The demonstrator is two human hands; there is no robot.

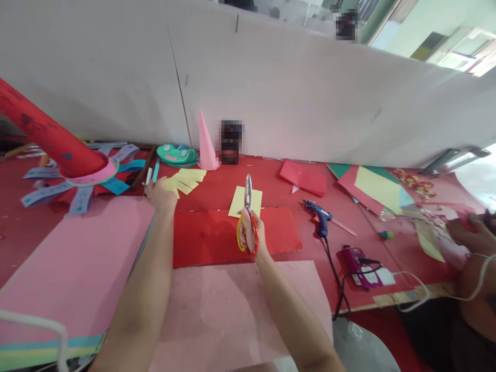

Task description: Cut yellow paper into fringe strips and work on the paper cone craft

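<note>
My right hand is closed round the red and yellow handles of a pair of scissors, blades pointing away over a small yellow sheet and a red sheet. My left hand reaches far left, its fingers resting on the end of a yellow paper cut into a fringe, beside a white and a teal pen. Whether it grips the paper is hidden.
A large pink sheet lies left, another pink sheet near me. A blue glue gun, a purple device with cables, a pink cone, green frog cutouts, a red tube with paper strips. Another person's hand works at right among coloured sheets.
</note>
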